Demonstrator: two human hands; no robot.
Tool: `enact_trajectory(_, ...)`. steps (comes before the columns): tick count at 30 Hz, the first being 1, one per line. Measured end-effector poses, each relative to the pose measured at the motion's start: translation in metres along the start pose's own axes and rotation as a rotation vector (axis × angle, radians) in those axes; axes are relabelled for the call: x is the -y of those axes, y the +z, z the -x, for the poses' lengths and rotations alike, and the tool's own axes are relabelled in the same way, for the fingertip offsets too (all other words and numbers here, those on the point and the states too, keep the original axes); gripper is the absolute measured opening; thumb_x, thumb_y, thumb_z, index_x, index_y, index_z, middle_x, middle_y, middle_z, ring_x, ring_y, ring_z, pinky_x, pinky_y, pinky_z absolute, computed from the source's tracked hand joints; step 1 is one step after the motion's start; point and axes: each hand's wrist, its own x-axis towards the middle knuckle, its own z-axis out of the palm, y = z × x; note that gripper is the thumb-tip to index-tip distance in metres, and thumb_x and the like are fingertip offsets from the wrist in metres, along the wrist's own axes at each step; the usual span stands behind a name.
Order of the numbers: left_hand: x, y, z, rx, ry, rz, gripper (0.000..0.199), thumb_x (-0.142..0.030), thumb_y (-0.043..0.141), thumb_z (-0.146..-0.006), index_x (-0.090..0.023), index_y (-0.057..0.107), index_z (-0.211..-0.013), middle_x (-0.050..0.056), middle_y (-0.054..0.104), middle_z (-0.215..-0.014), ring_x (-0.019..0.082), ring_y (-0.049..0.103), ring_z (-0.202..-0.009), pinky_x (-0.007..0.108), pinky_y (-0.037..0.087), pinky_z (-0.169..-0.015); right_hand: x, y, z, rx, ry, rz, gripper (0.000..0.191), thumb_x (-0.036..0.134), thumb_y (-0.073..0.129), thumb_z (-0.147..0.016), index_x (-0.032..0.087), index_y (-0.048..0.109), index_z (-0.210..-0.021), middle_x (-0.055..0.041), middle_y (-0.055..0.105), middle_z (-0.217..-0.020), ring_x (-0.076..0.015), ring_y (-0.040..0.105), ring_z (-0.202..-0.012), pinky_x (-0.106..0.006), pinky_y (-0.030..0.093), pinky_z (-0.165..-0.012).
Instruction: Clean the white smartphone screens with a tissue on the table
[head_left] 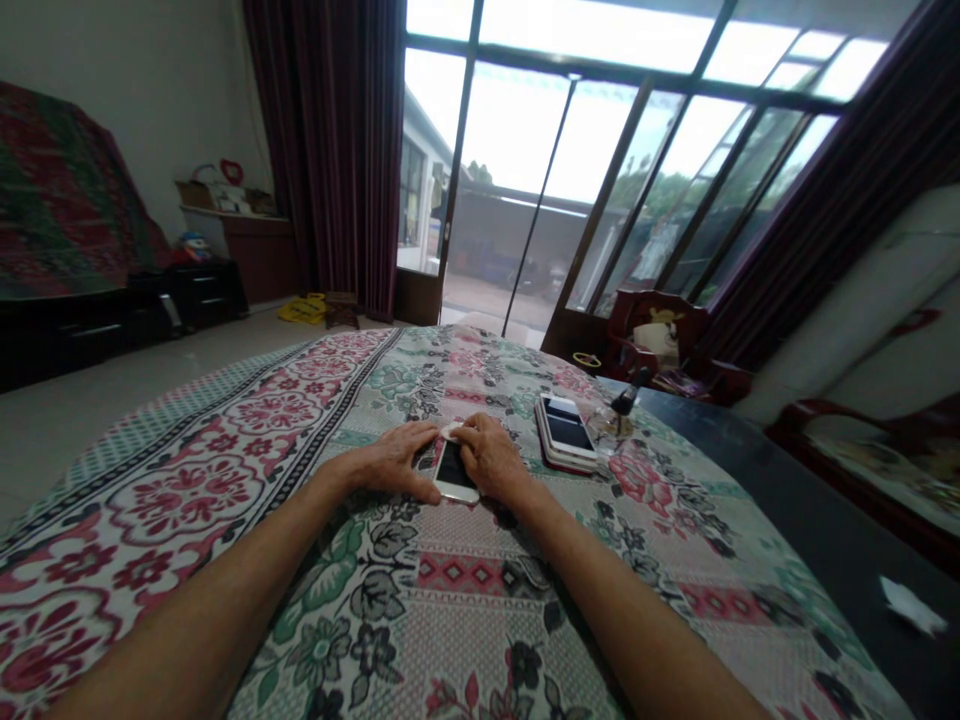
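Note:
A white-framed smartphone [453,470] with a dark screen lies flat on the patterned tablecloth, between my two hands. My left hand [390,462] holds it from the left, thumb at the lower corner and fingers near the top end. Bent over the phone's upper right side, my right hand [491,462] has its fingers closed on a small white wipe [451,432], which rests against the top of the phone. Most of the wipe is hidden under the fingers. To the right lies a stack of white phones [568,430], its upper one screen up.
Right of the stack stand a clear glass-like object [616,422] and a dark-handled brush or bottle [628,396]. The floral cloth [465,640] covers the table, with a dark surface [720,450] along the right. A crumpled white tissue [911,605] lies there. Carved wooden chairs [652,330] stand beyond.

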Motion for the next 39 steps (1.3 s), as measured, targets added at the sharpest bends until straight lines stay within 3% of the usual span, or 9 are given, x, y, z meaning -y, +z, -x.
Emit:
enact_trajectory(6,-0.003,-0.002,0.001,0.034,-0.037,-0.003,0.110,-0.062,0.072,-0.066,-0.019,0.020,-0.153,0.013,0.019,-0.160,0.034,0.011,-0.147,0.047,0.012,-0.120,-0.007,0.002,-0.011,0.020,0.002,0.012,0.032,0.015,0.050,-0.090,0.023,0.070,-0.113,-0.0084,0.059,-0.111,-0.0216,0.051,-0.102,-0.035,0.039,-0.094)
enact_trajectory(11,0.000,-0.001,0.000,-0.003,-0.008,0.002,0.105,-0.061,0.072,-0.067,-0.023,0.024,-0.152,0.010,0.020,-0.160,0.034,0.012,-0.147,0.048,0.013,-0.119,-0.011,0.005,-0.011,-0.096,0.122,0.027,0.031,0.013,0.049,-0.087,0.019,0.073,-0.107,-0.0104,0.060,-0.101,-0.0217,0.053,-0.096,-0.033,0.042,-0.091)
enact_trajectory(17,0.000,0.000,0.000,-0.004,-0.010,0.006,0.102,-0.059,0.074,-0.065,-0.026,0.029,-0.150,0.009,0.022,-0.160,0.034,0.014,-0.147,0.049,0.015,-0.119,-0.015,-0.002,-0.002,-0.113,0.237,0.069,0.028,0.013,0.051,-0.086,0.017,0.074,-0.101,-0.0120,0.060,-0.101,-0.0241,0.053,-0.097,-0.033,0.044,-0.086)
enact_trajectory(21,-0.002,-0.001,0.000,0.004,-0.015,0.001,0.102,-0.060,0.074,-0.065,-0.027,0.028,-0.150,0.008,0.021,-0.160,0.034,0.013,-0.147,0.051,0.015,-0.119,-0.012,-0.005,-0.001,-0.052,0.110,0.059,0.034,0.012,0.048,-0.087,0.020,0.070,-0.112,-0.0110,0.058,-0.108,-0.0235,0.050,-0.103,-0.033,0.041,-0.091)
enact_trajectory(26,0.002,0.001,-0.002,-0.006,-0.004,-0.012,0.102,-0.059,0.073,-0.067,-0.020,0.030,-0.150,0.012,0.022,-0.159,0.035,0.014,-0.147,0.048,0.015,-0.119,-0.002,-0.008,-0.007,0.064,0.039,0.054,0.036,0.018,0.044,-0.091,0.027,0.067,-0.117,-0.0062,0.056,-0.118,-0.0217,0.048,-0.105,-0.035,0.037,-0.096)
enact_trajectory(32,0.016,0.009,-0.005,-0.019,0.013,0.005,0.102,-0.062,0.072,-0.067,-0.024,0.029,-0.150,0.011,0.021,-0.160,0.034,0.012,-0.147,0.050,0.015,-0.118,-0.008,-0.014,-0.006,0.071,0.162,0.053,0.037,0.013,0.044,-0.088,0.023,0.071,-0.112,-0.0081,0.058,-0.111,-0.0207,0.050,-0.104,-0.030,0.037,-0.094)
enact_trajectory(36,0.015,0.009,-0.006,-0.036,0.053,0.008,0.098,-0.061,0.073,-0.068,-0.030,0.030,-0.150,0.007,0.025,-0.159,0.034,0.016,-0.146,0.051,0.017,-0.117,-0.013,-0.024,0.000,0.100,0.262,0.082,0.037,0.013,0.043,-0.088,0.021,0.073,-0.109,-0.0100,0.059,-0.104,-0.0203,0.052,-0.100,-0.028,0.039,-0.088)
enact_trajectory(39,0.013,0.008,-0.006,-0.044,0.061,0.001,0.097,-0.060,0.073,-0.067,-0.028,0.031,-0.149,0.008,0.027,-0.158,0.034,0.018,-0.145,0.050,0.018,-0.117,-0.013,-0.026,0.005,0.090,0.254,0.106,0.034,0.016,0.044,-0.091,0.022,0.072,-0.109,-0.0098,0.059,-0.104,-0.0206,0.052,-0.100,-0.028,0.040,-0.085)
